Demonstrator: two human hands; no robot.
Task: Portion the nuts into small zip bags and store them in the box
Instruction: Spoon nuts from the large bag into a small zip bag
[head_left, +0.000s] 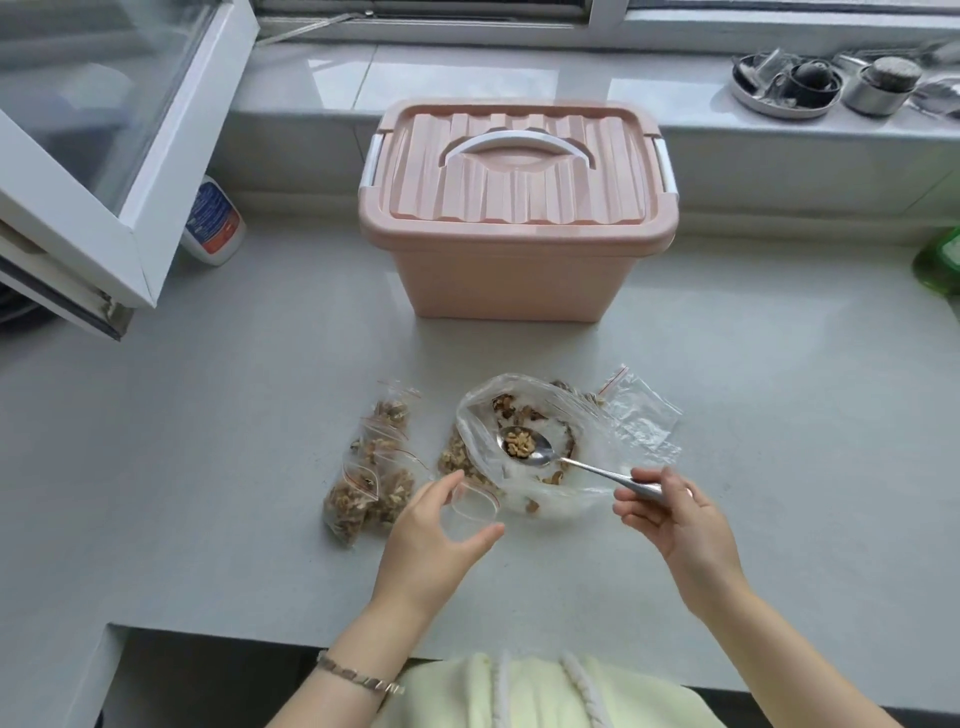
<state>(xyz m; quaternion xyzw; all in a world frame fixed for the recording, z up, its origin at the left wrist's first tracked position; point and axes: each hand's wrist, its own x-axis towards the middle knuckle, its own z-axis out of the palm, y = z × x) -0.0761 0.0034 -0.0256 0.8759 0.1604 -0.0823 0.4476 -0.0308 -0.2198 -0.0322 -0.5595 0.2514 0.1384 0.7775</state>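
My right hand (675, 519) grips the handle of a metal spoon (524, 446) loaded with walnut pieces, held over the large clear bag of nuts (530, 488). My left hand (436, 535) holds a small empty zip bag (470, 512) open just left of the big bag. Several filled small zip bags (371, 467) lie in a row to the left. Empty zip bags (639, 410) lie to the right of the large bag. The pink storage box (514, 260) stands behind, its lid shut.
A white bottle with a blue and red label (213, 221) stands at the left by an open window frame (98, 208). A green object (940, 260) sits at the right edge. Metal dishes and cups (810, 83) rest on the far sill.
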